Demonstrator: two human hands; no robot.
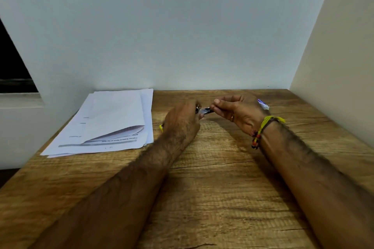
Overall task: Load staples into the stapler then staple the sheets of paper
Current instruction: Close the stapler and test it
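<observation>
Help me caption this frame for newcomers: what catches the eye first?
Two bare hands meet mid-table: the left hand and right hand hold a small dark metal stapler between them. A loose stack of white printed paper sheets lies at the wooden table's far left.

A wooden bench (212, 188) meets a pale back wall (182, 26), with a side wall (344, 66) closing in the right edge. A loose stack of paper sheets (109, 121) covers the far left corner. A small white and blue packet (263, 104) lies near the far right. Bare wood stretches across the near half, crossed by two forearms.
</observation>
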